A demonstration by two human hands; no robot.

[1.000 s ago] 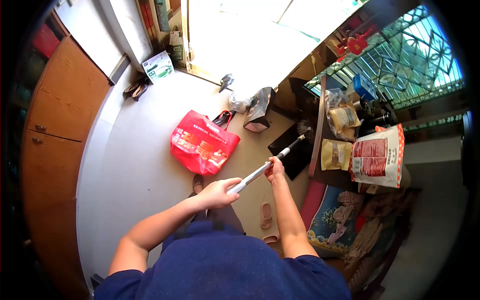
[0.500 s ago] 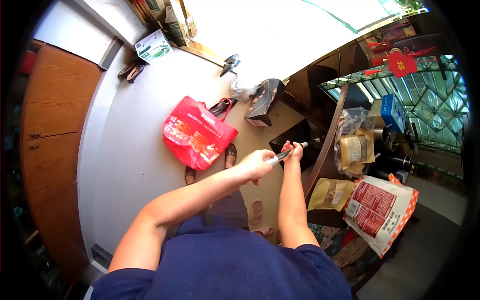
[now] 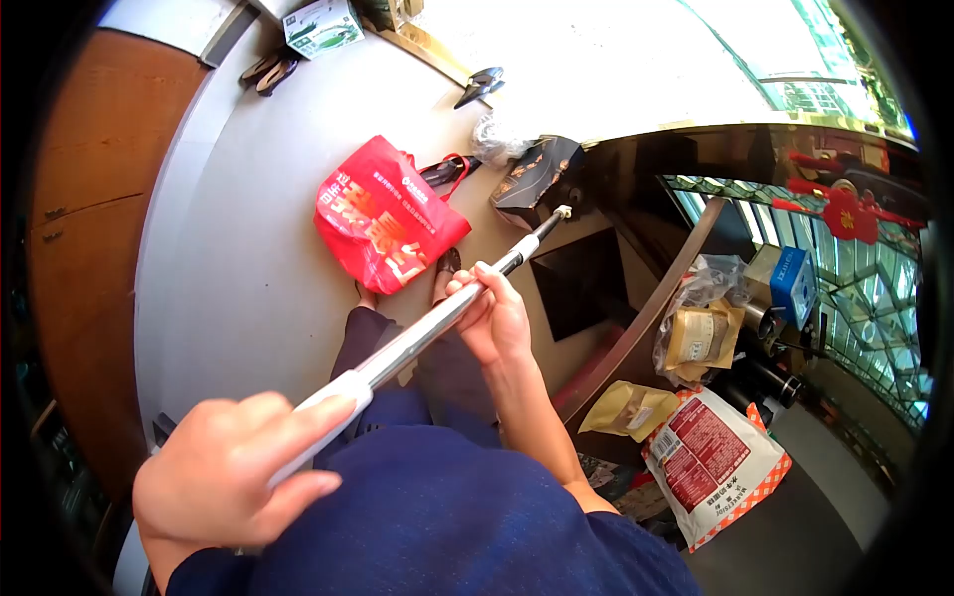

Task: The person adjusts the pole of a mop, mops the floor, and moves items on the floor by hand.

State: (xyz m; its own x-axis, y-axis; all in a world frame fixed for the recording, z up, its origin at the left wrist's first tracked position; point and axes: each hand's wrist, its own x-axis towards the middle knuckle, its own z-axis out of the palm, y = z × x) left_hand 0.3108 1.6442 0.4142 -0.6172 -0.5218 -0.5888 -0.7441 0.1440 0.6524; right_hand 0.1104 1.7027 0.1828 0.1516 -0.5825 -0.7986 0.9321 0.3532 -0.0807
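Note:
A long straight pole (image 3: 409,340) with a white handle end, a silver metal shaft and a darker far section runs diagonally in front of my body. My left hand (image 3: 234,465), at the lower left, is closed around the white handle, with thumb and index finger along it. Farther up, the fingers of my right hand (image 3: 500,323) wrap the shaft from below. The pole's far tip, small and whitish, points up and right near the black patterned box (image 3: 537,181). My left palm is hidden from view.
A red shopping bag (image 3: 383,214) stands on the floor by my feet. On the right, a wooden ledge (image 3: 651,318) borders paper pouches (image 3: 704,336), a blue box (image 3: 792,286) and a white-and-red food bag (image 3: 715,462). A brown wooden cabinet (image 3: 99,298) lines the left.
My left hand has pulled back toward the lower left, and much more of the pole now shows between my hands. My right hand has shifted left and nearer my body. The view has tilted.

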